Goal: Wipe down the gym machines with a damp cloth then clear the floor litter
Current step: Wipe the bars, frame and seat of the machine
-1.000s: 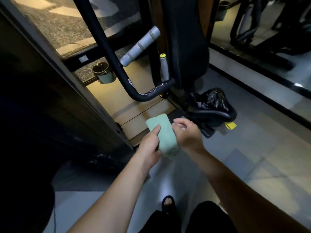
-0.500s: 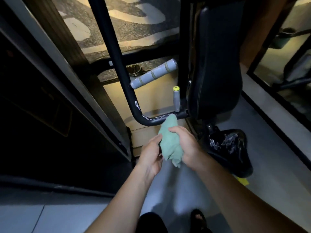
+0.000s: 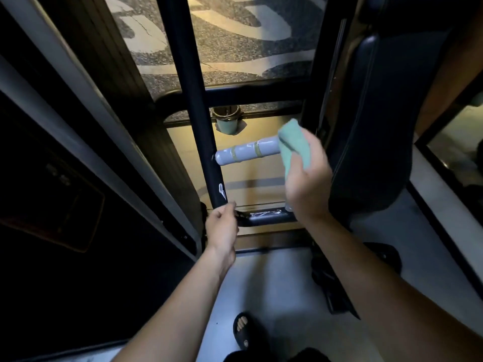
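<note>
**Green cloth wrapped over the end of a machine's grey handle**

Seen from a head camera looking down, two bare forearms reach forward toward a black gym machine in dim light. The right hand (image 3: pixel 307 176) is raised, its fingers curled around a folded green cloth (image 3: pixel 294 142). The cloth covers the right-hand end of a grey handle grip (image 3: pixel 247 152), a padded cylinder that sticks out sideways to the right from a black frame tube (image 3: pixel 193 105). The uncovered part of the grip shows two thin pale bands.

The left hand (image 3: pixel 222 229) is lower and to the left. Its fingers curl around the tube just where it bends at the bottom into a short horizontal bar (image 3: pixel 266 218), which shows glossy highlights. A small white mark sits on the tube just above this hand.

To the right of the right hand stands the machine's dark padded backrest (image 3: pixel 379 121), upright and tall. Behind the tube, a small green pot (image 3: pixel 226 121) sits on a ledge by a window, with a patterned grey and pale surface visible beyond the glass. At the bottom of the view, a foot in a black sandal (image 3: pixel 244 331) rests on a pale tiled floor (image 3: pixel 274 278).
</note>
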